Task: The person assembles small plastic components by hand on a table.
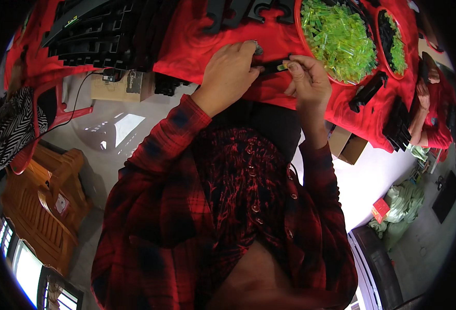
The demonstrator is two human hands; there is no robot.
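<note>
My left hand (230, 77) is closed at the red-covered table's near edge, gripping a slim black plastic part (270, 67) that its fingers partly hide. At the part's right end, my right hand (310, 81) pinches a small yellow-green tube (283, 66) between thumb and fingers. A small grey piece (259, 48) shows by my left fingertips; its kind is unclear. Just beyond my right hand stands a round red tray (301, 37) heaped with clear yellow-green tubes (339, 41).
Black plastic frames (96, 39) are stacked at the far left. Several black hooked parts (243, 13) lie at the back. A smaller red tray (380, 32) and black pieces (367, 93) are on the right, near another person's arm (420, 106). A wooden chair (42, 199) stands left.
</note>
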